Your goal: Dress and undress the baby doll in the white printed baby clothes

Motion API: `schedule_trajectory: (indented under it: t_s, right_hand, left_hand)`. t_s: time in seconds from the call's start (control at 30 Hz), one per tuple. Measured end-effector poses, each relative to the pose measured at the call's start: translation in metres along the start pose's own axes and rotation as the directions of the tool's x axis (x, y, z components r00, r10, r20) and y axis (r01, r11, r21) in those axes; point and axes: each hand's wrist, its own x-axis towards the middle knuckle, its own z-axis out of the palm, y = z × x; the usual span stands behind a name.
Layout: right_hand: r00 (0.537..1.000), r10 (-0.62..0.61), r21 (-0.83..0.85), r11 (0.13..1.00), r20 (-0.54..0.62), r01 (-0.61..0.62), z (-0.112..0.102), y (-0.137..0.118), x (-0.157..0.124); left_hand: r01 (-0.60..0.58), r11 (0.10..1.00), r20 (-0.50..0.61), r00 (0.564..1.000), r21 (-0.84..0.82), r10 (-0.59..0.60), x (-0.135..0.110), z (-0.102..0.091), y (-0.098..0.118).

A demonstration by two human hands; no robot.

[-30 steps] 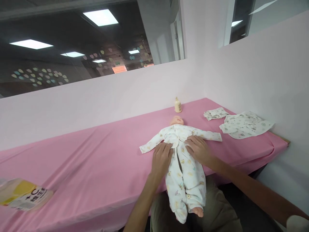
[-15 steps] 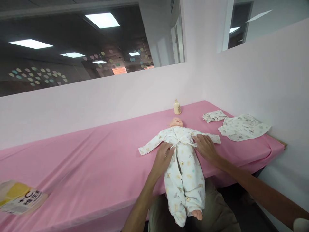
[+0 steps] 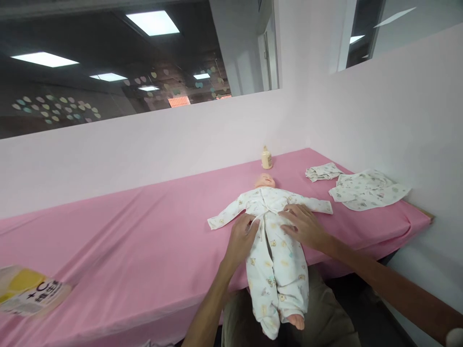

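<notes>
A baby doll lies on its back, dressed in a white one-piece sleepsuit with small bear prints. Its arms stretch sideways, and one foot pokes out of a leg end. White cloth ties meet at the waist, above a slit down the front. My left hand is closed at the left side of the waist, thumb and fingers pinching a tie. Over the other side of the waist lies my right hand, its fingers spread above the cloth and nothing visible in them.
Pink cloth covers the table. A cream pump bottle stands behind the doll's head. Folded printed cloth and a spread printed garment lie at right. A yellow-and-white package sits at the left front. Walls border the back and right.
My right hand has moved inward over the waist, its fingers opening and letting go of the tie end. My left hand stays nearly in place. The ties at the waist look less stretched out.
</notes>
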Motion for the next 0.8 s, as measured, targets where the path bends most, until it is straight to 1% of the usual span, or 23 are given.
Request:
schedule_trajectory:
  t_s: [0.07,0.17,0.23,0.33,0.4,0.5,0.57,0.6,0.67,0.73,0.8]
  right_hand:
    - [1.0,-0.026,-0.112,0.993,0.011,0.027,0.003,-0.001,0.0]
    - [1.0,-0.006,-0.225,0.974,0.01,0.008,0.012,-0.002,0.007]
    - [0.999,0.046,-0.247,0.968,0.028,-0.037,0.019,-0.002,0.016]
    - [0.982,0.168,-0.296,0.945,0.083,-0.136,0.024,-0.003,0.028]
    - [0.963,0.238,-0.338,0.923,0.127,-0.183,0.024,-0.002,0.034]
    - [0.941,0.288,-0.366,0.907,0.177,-0.209,0.019,0.003,0.038]
    - [0.933,0.318,-0.318,0.914,0.171,-0.253,0.013,0.003,0.039]
    - [0.929,0.333,-0.256,0.923,0.162,-0.286,0.008,0.002,0.039]
    - [0.921,0.352,-0.071,0.936,0.165,-0.345,0.0,-0.004,0.04]
    - [0.917,0.335,0.111,0.925,0.217,-0.364,-0.008,-0.015,0.041]
    - [0.909,0.273,0.221,0.91,0.315,-0.35,-0.012,-0.025,0.04]
  left_hand:
    - [-0.006,1.0,0.006,1.0,0.013,0.006,0.0,0.002,0.001]
    - [-0.028,0.999,0.021,0.999,0.047,0.027,-0.001,0.005,0.004]
    - [-0.044,0.997,0.035,0.998,0.067,0.042,-0.001,0.006,0.006]
    - [-0.058,0.994,0.049,0.997,0.096,0.054,-0.003,0.006,0.006]
    - [-0.066,0.992,0.054,0.997,0.11,0.06,-0.004,0.006,0.005]
    - [-0.085,0.988,0.058,0.995,0.13,0.078,-0.006,0.006,0.002]
    - [-0.095,0.984,0.051,0.995,0.149,0.089,-0.006,0.007,0.0]
    - [-0.098,0.982,0.044,0.995,0.158,0.092,-0.007,0.007,0.0]
    - [-0.115,0.977,0.035,0.993,0.18,0.11,-0.007,0.008,0.0]
    - [-0.164,0.963,0.022,0.986,0.215,0.163,-0.008,0.009,0.0]
    - [-0.26,0.925,0.025,0.964,0.278,0.264,-0.008,0.01,-0.001]
